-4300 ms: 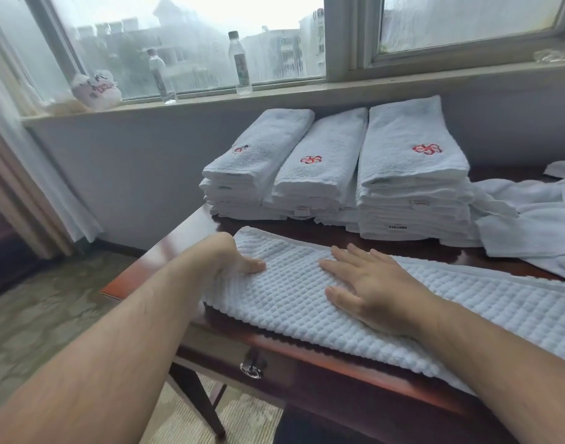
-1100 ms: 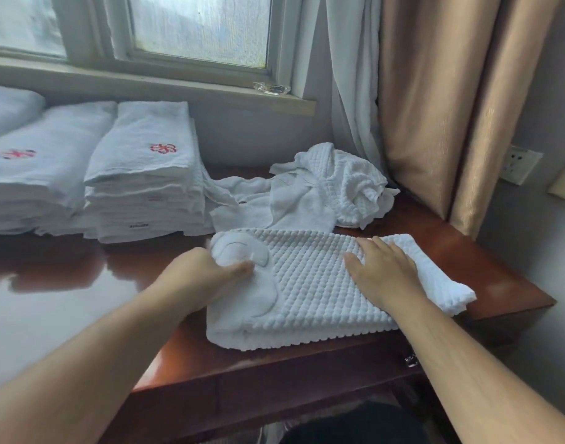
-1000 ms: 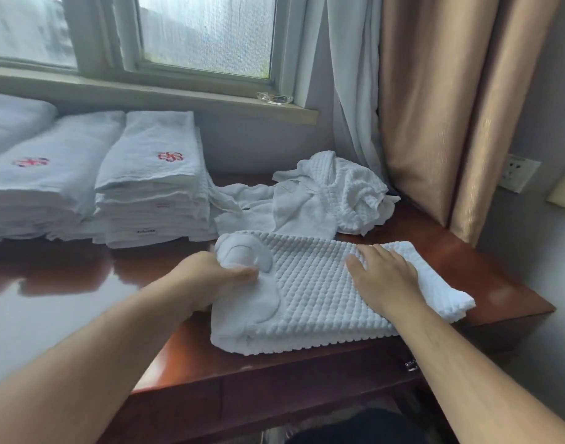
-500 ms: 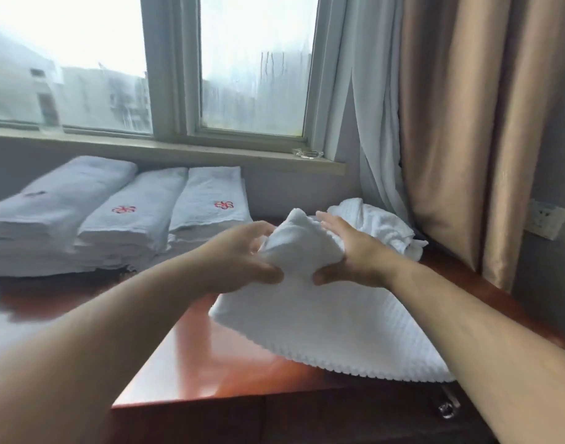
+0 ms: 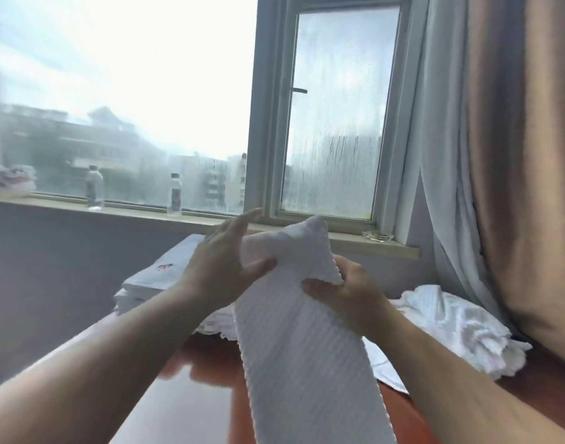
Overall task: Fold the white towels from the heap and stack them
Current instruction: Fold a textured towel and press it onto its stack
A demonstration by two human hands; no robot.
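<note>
Window sill, left: two bottles (image 5: 94, 187) stand well apart from the work. Below them, the folded stacks (image 5: 159, 277) sit at the back of the table (image 5: 185, 408), partly hidden by the left forearm.

The left hand (image 5: 221, 274) pinches the upper left edge of the waffle towel (image 5: 300, 363), thumb on the front face and fingers behind. The towel is held up as a narrow folded strip, and its lower end runs out of view. The right hand (image 5: 348, 293) grips the right edge just below the top, thumb in front and fingers curled behind. The unfolded heap (image 5: 450, 325) lies to the right, beside the curtain (image 5: 515, 155).

Judgement: the folded piece appears bound for a stack. Keep both edges pinched level so the layers do not slip. Lower it squarely and align the edges before letting go.
</note>
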